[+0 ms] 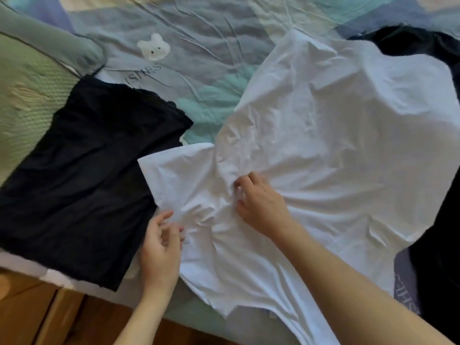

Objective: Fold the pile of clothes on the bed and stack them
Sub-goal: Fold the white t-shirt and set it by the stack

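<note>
From the head view, a white T-shirt [323,145] lies spread and wrinkled on the bed [199,46], its sleeve overlapping a folded black garment [82,175], while the left hand [161,247] and right hand [258,202] each pinch its bunched fabric.

Soft, dim daylight comes from beyond my right hand [261,202], glaring on the white shirt [336,145] there. The black garment [82,183] beside my left hand [161,247] loses its folds in shadow. Edges bend and blur; the whole frame looks soft.
</note>
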